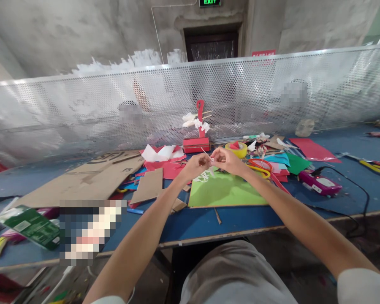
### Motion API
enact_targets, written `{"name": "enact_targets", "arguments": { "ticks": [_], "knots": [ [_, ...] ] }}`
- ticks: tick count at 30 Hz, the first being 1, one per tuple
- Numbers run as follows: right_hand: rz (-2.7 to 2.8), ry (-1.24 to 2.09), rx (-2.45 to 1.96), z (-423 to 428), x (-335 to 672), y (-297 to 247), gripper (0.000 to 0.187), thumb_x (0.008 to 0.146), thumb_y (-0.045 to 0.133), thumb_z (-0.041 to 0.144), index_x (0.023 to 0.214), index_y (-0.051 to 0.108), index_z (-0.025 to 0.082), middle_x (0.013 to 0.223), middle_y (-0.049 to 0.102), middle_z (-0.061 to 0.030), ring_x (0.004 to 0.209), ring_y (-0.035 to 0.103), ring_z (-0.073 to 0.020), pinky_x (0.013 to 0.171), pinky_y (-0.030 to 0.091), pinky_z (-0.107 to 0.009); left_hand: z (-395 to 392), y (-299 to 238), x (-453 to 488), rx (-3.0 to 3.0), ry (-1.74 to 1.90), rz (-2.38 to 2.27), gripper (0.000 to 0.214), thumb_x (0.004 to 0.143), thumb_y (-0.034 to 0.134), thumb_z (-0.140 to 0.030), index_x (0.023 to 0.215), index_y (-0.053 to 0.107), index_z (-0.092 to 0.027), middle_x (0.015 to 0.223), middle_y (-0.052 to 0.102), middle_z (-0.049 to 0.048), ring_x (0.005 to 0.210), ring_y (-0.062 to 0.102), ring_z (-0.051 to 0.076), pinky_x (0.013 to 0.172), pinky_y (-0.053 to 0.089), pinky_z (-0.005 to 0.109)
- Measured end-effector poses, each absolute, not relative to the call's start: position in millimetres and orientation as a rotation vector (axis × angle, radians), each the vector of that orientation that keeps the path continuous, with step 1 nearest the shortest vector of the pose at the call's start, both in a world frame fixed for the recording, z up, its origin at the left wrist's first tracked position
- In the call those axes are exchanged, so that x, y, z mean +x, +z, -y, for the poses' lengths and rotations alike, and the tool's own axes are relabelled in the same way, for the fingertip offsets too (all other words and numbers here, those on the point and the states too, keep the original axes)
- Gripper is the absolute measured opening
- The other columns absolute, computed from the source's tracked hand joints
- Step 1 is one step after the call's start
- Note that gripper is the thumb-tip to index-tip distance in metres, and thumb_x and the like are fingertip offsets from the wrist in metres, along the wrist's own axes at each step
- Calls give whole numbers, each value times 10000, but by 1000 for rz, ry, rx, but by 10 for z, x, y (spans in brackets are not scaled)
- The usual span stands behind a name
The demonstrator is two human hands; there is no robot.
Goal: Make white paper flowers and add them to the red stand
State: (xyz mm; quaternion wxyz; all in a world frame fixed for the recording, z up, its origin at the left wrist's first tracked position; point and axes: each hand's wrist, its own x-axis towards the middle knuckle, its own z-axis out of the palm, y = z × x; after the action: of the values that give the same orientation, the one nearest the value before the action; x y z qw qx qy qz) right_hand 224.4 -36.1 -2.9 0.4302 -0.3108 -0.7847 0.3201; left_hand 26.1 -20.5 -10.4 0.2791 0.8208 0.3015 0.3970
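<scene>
My left hand [195,165] and my right hand [227,161] meet above a lime-green sheet [228,191], fingers pinched close together. A thin white stick [205,152] slants up and to the left from between them. Something small and white sits at the right fingertips, too small to make out. Below the hands, white curled paper strips [204,176] lie on the green sheet. Just beyond stands a red block [196,145] with a red upright [200,110], which bears white paper flowers [189,119] on sticks.
Brown cardboard [82,179] and smaller cardboard pieces [148,185] lie to the left. At the right are a yellow tape roll [240,150], red-handled scissors [259,164], coloured paper [296,163] and a purple device [319,183] with a black cord. A perforated metal screen [240,101] borders the back.
</scene>
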Motion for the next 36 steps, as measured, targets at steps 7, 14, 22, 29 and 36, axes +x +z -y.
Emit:
{"name": "enact_targets", "arguments": {
  "ticks": [7, 14, 22, 29, 36],
  "knots": [
    [1925, 595, -922, 229, 2313, -87, 177, 772, 620, 291, 911, 612, 181, 741, 596, -11, 662, 558, -145, 601, 449, -271, 136, -105, 196, 2265, 1141, -1123, 117, 841, 568, -254, 831, 631, -156, 745, 642, 23, 653, 553, 132, 618, 388, 246],
    [1864, 402, -999, 129, 2458, -66, 100, 763, 595, 264, 823, 626, 190, 749, 662, -26, 678, 614, -169, 645, 476, -292, 77, -80, 69, 2116, 1345, -1311, 45, 783, 568, -198, 802, 598, -171, 746, 626, 18, 666, 553, 147, 624, 391, 254],
    [1693, 248, -1068, -14, 2815, 28, 175, 786, 592, 301, 846, 685, 165, 828, 714, -81, 759, 655, -203, 729, 501, -327, 26, -24, -24, 1928, 1579, -1261, 111, 844, 558, -280, 854, 593, -175, 795, 606, 13, 706, 552, 131, 656, 422, 241],
    [1600, 451, -1080, -38, 2988, 126, 208, 757, 657, 358, 847, 686, 173, 861, 717, -94, 776, 653, -226, 694, 504, -340, 90, 12, 42, 2001, 1443, -1075, 248, 862, 581, -400, 819, 626, -160, 676, 578, -1, 624, 500, 121, 574, 371, 238],
    [1728, 808, -1163, -20, 3030, 96, 181, 714, 712, 294, 858, 680, 188, 816, 731, -71, 639, 625, -184, 537, 441, -277, 115, -24, 93, 2031, 1217, -938, 255, 862, 596, -409, 846, 628, -156, 626, 574, -5, 542, 484, 102, 530, 349, 235]
  ]
}}
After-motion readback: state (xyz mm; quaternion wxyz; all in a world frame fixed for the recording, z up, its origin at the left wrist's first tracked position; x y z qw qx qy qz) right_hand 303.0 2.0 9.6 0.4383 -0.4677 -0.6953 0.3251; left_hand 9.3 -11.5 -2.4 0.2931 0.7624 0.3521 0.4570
